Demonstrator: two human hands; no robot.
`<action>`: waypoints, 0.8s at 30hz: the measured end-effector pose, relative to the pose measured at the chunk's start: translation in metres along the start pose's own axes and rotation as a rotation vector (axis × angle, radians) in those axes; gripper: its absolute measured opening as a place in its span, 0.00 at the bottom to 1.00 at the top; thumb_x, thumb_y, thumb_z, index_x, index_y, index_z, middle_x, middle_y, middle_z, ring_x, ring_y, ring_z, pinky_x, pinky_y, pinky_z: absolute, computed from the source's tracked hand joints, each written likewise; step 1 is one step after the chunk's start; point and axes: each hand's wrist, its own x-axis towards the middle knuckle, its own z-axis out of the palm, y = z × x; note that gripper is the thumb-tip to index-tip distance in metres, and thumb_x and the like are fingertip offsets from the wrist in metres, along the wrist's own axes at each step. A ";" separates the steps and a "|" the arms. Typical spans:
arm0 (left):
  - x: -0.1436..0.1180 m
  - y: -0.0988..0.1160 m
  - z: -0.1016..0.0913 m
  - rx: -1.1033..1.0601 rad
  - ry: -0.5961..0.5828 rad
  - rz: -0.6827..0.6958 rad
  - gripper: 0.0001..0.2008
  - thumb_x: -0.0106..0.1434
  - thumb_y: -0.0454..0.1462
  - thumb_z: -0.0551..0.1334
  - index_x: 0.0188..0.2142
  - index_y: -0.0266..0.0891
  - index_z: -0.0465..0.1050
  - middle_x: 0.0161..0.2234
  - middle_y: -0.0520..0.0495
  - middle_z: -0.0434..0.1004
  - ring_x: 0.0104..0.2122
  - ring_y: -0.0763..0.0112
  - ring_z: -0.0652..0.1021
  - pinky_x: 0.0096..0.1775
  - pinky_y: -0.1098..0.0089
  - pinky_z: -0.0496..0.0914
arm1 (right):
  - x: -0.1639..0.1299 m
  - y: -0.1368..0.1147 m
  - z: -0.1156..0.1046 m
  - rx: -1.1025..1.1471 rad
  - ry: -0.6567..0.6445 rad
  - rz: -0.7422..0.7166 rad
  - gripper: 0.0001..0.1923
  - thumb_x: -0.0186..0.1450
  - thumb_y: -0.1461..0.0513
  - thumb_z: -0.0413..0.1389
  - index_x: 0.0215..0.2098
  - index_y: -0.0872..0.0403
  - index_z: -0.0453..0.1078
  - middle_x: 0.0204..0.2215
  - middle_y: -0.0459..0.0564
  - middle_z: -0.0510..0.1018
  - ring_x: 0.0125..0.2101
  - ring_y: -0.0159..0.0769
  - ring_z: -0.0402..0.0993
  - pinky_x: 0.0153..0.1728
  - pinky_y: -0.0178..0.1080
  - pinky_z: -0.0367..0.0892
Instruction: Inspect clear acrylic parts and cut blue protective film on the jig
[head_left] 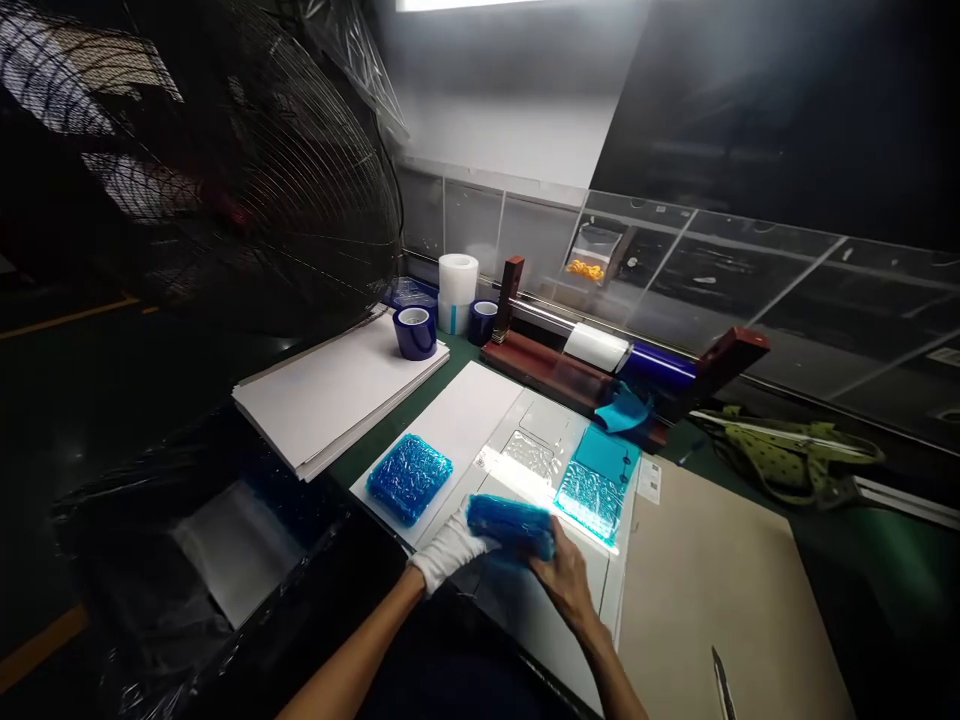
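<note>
A thick block of blue film pieces (510,525), slightly blurred, is held up between my two hands. My left hand (454,548), in a white glove, grips its left end. On the right end are the closed fingers of my bare right hand (564,572). Below the block lies a white sheet with printed outlines (540,610). A crinkled blue stack (409,478) rests on white paper to the left. Flat blue film (592,490) covers part of the outlined sheet, beside some crinkled clear film (529,455).
A red roll holder (547,370) carries white and blue rolls at the back. Blue tape (415,332) sits on a paper stack (337,400). A large fan (300,170) stands left. A pointed metal tool (722,682) lies on brown board (712,580). Green perforated clogs (787,455) are back right.
</note>
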 end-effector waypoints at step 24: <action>0.005 -0.007 0.049 0.007 -0.377 0.073 0.43 0.48 0.42 0.70 0.61 0.42 0.54 0.51 0.42 0.71 0.54 0.59 0.69 0.56 0.60 0.63 | -0.039 0.037 -0.030 0.462 -0.012 0.239 0.36 0.52 0.55 0.63 0.57 0.52 0.59 0.53 0.55 0.69 0.52 0.47 0.67 0.53 0.48 0.62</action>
